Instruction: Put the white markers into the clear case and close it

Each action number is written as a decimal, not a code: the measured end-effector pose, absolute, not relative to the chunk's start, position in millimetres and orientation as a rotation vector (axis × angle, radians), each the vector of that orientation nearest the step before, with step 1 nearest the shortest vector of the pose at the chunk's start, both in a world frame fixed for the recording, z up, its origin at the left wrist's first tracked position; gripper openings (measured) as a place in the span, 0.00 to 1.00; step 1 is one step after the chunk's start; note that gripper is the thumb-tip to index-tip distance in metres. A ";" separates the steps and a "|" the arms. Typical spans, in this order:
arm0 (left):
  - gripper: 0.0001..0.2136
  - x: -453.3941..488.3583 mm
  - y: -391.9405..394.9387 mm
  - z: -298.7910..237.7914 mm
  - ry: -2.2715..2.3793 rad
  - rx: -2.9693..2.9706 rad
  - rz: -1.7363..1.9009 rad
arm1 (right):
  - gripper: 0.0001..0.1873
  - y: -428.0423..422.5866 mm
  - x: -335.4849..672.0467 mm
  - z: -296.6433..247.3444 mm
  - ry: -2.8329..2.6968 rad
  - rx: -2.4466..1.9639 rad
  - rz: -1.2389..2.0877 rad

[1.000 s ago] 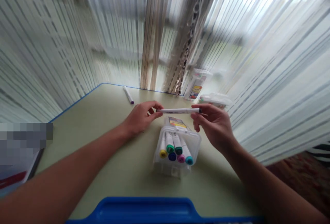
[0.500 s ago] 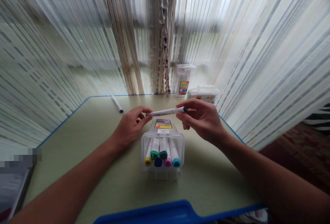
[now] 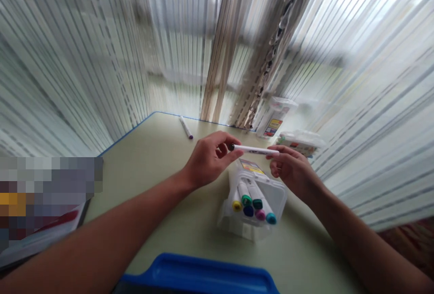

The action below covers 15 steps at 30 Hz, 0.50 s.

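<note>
1. At far left, a pixelated object (image 3: 50, 203), too obscured to name, borders the desk (image 3: 145, 158).
2. A loose marker (image 3: 186, 127) with a purple end lies near the desk's back edge, by the string curtain (image 3: 176, 36).
3. The left hand (image 3: 208, 161) has a narrow grip, pinching the black end of a white marker (image 3: 256, 149).
4. That white marker is level above the desk, between both hands, over the open box's far part.
5. The right hand (image 3: 293, 167) pinches its other end, also in a narrow grip, partly blocking the low tub.
6. The clear open box (image 3: 283, 197) holds markers with yellow, green, dark green, blue, pink and light blue ends facing the person.
7. Behind stands a tall clear box (image 3: 277, 114); its contents are unclear.
8. Rightmost, the low tub (image 3: 303, 141) is just beside it, its contents also unclear.
</note>
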<state>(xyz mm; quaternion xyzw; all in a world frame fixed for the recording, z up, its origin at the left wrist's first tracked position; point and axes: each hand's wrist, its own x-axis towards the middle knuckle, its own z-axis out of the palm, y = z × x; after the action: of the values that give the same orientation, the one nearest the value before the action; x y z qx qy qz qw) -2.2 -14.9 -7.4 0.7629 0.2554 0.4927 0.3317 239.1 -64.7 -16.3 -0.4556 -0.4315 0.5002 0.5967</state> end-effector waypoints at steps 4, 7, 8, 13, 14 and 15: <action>0.10 -3.4 -14.2 -7.3 0.664 2.038 1.305 | 0.10 -66.2 238.0 -15.6 -1.005 -1.078 1.152; 0.09 -4.4 -10.9 -9.1 0.709 2.064 1.298 | 0.09 -66.3 236.8 -14.5 -1.027 -1.071 1.094; 0.09 -4.8 -9.4 -10.0 0.726 2.072 1.291 | 0.09 -66.4 236.2 -14.0 -1.039 -1.061 1.065; 0.08 -7.5 0.8 -17.1 0.829 2.141 1.188 | 0.09 -72.8 229.9 -9.5 -1.171 -0.983 0.873; 0.08 -8.0 3.0 -18.6 0.852 2.163 1.154 | 0.10 -75.5 227.8 -8.4 -1.218 -0.984 0.827; 0.08 -8.4 4.9 -20.0 0.873 2.187 1.115 | 0.10 -78.6 225.3 -7.1 -1.270 -0.992 0.783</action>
<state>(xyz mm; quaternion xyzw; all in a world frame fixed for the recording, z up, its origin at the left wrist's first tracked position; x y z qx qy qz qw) -8.4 4.9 -20.0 0.8094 0.3232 0.4125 0.2651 225.3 -78.6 -7.1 -0.4324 -0.5533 0.3411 0.6249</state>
